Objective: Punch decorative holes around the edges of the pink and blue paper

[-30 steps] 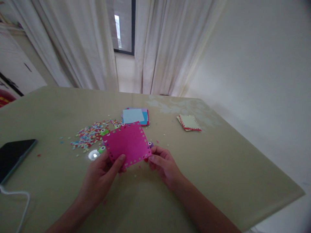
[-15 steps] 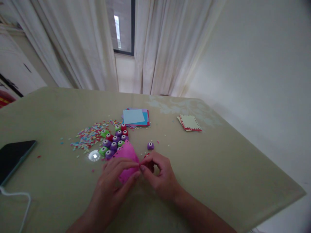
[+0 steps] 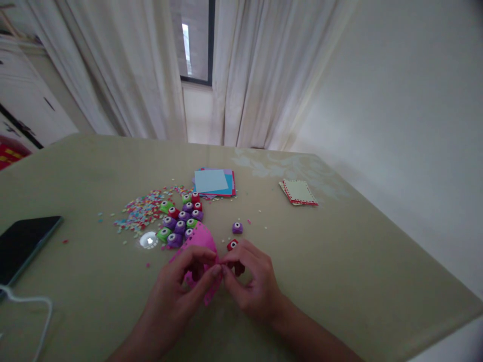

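Card [image 3: 202,236] — pink, hole-edged — bends at the near side of the eyed figures [image 3: 183,216]. Left hand [image 3: 174,291] and right hand [image 3: 256,281] meet at its right edge, thumb and fingertips pinched; what lies between the tips is too small to tell. I'd call it close work at the edge — the next move calls for a light, steady pinch, lest the card crease.

No legible text (apparently).

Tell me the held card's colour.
The held card is bright pink, clearest in the head view.
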### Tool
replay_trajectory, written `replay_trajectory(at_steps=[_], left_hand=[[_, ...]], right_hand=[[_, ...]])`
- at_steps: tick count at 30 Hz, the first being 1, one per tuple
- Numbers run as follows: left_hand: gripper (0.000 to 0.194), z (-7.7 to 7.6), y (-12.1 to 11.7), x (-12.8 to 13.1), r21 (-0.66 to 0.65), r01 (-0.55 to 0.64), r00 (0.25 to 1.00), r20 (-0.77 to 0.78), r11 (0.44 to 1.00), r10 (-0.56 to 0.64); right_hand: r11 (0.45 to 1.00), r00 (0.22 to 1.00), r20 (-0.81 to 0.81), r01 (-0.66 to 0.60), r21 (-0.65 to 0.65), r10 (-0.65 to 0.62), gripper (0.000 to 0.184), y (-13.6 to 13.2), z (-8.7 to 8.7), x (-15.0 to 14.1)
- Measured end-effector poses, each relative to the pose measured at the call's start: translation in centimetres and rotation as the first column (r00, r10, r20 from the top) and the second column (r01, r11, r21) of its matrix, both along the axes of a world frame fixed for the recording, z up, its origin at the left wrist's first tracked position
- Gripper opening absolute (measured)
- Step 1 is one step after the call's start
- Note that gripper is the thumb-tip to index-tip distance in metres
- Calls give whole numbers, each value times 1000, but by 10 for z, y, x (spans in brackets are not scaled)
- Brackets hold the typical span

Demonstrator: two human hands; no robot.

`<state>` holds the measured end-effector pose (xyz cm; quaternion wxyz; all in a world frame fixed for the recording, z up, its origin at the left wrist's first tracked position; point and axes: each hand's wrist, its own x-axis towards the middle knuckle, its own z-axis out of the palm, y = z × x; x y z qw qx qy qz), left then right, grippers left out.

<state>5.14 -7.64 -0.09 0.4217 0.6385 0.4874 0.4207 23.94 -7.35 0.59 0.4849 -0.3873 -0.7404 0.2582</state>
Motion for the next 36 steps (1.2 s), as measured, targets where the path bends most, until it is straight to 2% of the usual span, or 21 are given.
replay_trajectory(at_steps=[4, 10, 13, 26, 30, 36], left_hand=[[22, -3, -1, 0, -93, 44, 999, 36, 995, -41], [29, -3, -1, 2, -151, 111, 990, 107, 982, -96], [31, -3, 0, 4, -157, 107, 989, 123, 982, -88], [35, -9, -2, 4, -271, 134, 974, 214, 953, -76], [29, -9, -1, 0, -242, 127, 970, 232, 962, -69], [24, 6, 5, -5, -160, 30, 958, 287, 987, 18]], right_hand=[[999, 999, 45, 6, 50, -8, 10, -1, -1, 0], [999, 994, 106, 33, -12, -32, 9, -3, -2, 2], [999, 993, 112, 43, -34, -39, 9, -4, -1, 1], [975, 997, -39, 52, -218, -62, 9, -5, -1, -4], [958, 986, -127, 70, -278, -109, 6, -3, 1, -2], [930, 967, -116, 178, -323, -225, 15, 7, 1, 7]])
